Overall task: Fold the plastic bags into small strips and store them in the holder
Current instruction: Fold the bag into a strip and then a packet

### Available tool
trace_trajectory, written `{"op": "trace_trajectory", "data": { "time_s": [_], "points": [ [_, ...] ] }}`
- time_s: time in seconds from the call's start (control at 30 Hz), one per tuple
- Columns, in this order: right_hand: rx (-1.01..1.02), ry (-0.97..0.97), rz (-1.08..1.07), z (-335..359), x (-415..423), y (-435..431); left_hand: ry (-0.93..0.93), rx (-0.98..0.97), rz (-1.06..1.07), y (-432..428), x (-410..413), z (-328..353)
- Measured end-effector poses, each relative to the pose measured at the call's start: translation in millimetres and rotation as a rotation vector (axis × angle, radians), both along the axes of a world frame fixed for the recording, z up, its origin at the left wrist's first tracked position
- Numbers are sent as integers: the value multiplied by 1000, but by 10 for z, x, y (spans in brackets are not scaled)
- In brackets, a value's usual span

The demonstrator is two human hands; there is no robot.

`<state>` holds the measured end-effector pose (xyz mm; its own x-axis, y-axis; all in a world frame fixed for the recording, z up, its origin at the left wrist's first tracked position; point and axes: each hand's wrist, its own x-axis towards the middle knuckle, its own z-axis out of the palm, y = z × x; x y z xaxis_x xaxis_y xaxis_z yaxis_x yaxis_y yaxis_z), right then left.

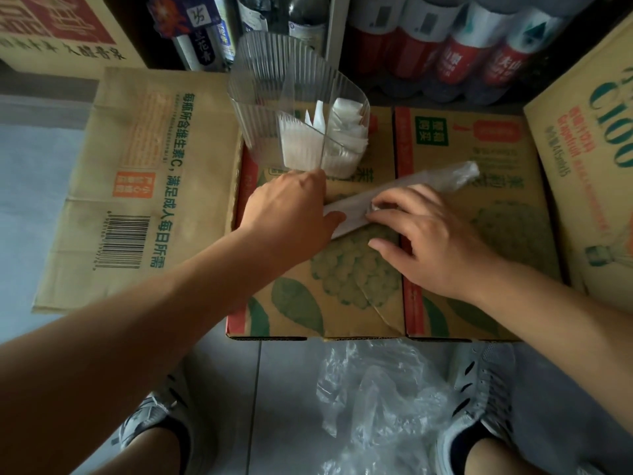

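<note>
Bag folding on cardboard box (359, 296), clear holder (294, 108) at its far edge, part-filled.
Bag strip (404, 192) lies flat on the box for creasing: left hand (291, 207) presses one end down, right hand (424, 234) pinches the fold.

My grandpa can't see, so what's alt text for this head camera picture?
Two hands fold a clear plastic bag into a strip on a cardboard box: the left hand presses one end, the right hand grips its middle. Behind stands a ribbed clear holder with folded bags.
</note>
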<state>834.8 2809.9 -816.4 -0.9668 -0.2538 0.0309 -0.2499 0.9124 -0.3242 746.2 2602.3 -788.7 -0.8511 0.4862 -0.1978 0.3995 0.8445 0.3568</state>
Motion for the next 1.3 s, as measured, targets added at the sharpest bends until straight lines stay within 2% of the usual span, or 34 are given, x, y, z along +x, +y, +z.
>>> {"op": "trace_trajectory", "data": {
  "time_s": [0.13,0.27,0.37,0.6,0.67,0.77,0.87,1.0,1.3],
  "points": [
    [-37,22,19,-12,21,30,-67,-23,-11,59,-16,-2],
    [-61,35,36,-22,43,62,-147,95,2,113,3,19],
    [-58,44,50,-35,57,83,-165,112,7,174,-8,44],
    [-93,-19,56,-13,57,115,-510,207,183,216,-32,91],
    [-156,-27,37,84,66,99,-689,340,315,198,29,121],
    [-241,121,20,395,103,33,-1115,689,573,169,165,287],
    [-244,275,71,862,173,-58,-1367,886,638,121,311,671],
    [-215,364,152,1581,325,-205,-1401,1014,587,11,481,1356],
    [-182,525,214,2699,822,-548,-1290,1131,520,-262,1099,2661]
  ]
}}
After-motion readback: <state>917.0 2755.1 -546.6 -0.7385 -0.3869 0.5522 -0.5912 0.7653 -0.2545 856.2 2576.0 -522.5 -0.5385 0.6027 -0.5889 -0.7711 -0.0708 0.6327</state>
